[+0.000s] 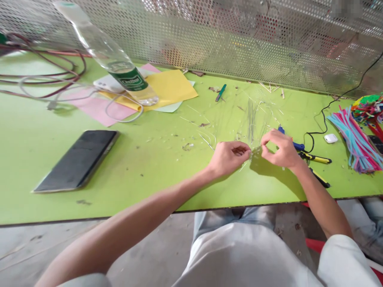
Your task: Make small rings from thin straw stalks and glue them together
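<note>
Looked like a craft workshop: green surface (pixel 143 171) held pliers (pixel 319 159), thin wires (pixel 250 119), fuzzy stems (pixel 356 139); perforated metal panel (pixel 209 44) behind.

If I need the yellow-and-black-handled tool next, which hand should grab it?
Probably your right hand: the tool lies near its wrist, while your left hand is farther off.

A clear bottle (pixel 97 44) bears a green label (pixel 129 77) reading "Cestbon" in white.

Saw thin, dull wire (pixel 255 148), too blurred to count strands. Was pinched at both ends, ran just above the table (pixel 143 159) and showed higher at its right end.
</note>
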### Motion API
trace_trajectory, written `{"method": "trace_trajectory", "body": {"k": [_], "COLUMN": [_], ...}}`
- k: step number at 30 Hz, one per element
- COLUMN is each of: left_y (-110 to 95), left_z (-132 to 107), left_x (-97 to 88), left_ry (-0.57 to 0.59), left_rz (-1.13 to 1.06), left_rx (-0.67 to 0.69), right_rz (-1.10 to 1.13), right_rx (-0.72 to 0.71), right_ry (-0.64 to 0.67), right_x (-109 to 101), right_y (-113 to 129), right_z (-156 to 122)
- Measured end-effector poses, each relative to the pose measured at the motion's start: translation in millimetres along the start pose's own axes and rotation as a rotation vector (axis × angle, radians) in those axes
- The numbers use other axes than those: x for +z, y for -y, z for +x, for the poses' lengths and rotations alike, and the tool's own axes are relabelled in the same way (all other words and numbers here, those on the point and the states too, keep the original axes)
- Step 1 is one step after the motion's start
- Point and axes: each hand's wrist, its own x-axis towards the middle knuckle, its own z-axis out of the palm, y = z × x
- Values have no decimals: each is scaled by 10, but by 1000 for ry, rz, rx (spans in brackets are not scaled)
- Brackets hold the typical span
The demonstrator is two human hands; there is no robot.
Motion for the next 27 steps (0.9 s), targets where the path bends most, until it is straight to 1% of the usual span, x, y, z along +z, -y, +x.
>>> {"method": "trace_trajectory", "body": {"k": [3, 4, 5, 7, 8, 9, 10, 12, 14, 17, 20, 21, 23, 25, 27], "left_y": [8, 11, 13, 18, 20, 24, 29, 40, 51, 54, 39, 34, 27, 27, 30], "left_z": [33, 43, 51, 60, 61, 59, 56, 49, 45, 43, 42, 41, 40, 40, 44], "left_x": [-30, -36, -39, -32, -24, -14, -3, 17, 28, 23, 5, -1, -9, -13, -14], "left_ry": [-8, -6, -2, 9, 16, 24, 30, 38, 40, 53, 78, 84, 96, 113, 126], "left_rz": [-137, -201, -266, -379, -418, -444, -460, -476, -486, -510, -543, -554, -572, -585, -598], "left_rx": [-126, -166, -197, -224, -228, -234, -240, -252, -243, -205, -186, -180, -169, -168, -179], "right_rz": [80, 82, 60, -54, -130, -190, -226, -199, -52, 247, 533, 616, 740, 809, 834], "right_rx": [186, 237, 268, 305, 325, 348, 366, 384, 401, 475, 550, 569, 607, 639, 663], "right_ry": [-128, -212, -331, -544, -588, -535, -443, -250, -128, 95, 329, 378, 417, 403, 359], "right_x": [-157, -218, -282, -403, -453, -489, -507, -482, -389, -206, -66, -34, 15, 51, 74], "right_y": [-56, -97, -149, -270, -324, -363, -380, -338, -223, -74, -85, -114, -175, -210, -213], "right_z": [-8, -11, -14, -13, -8, -1, 9, 31, 53, 69, 39, 19, -25, -57, -66]}}
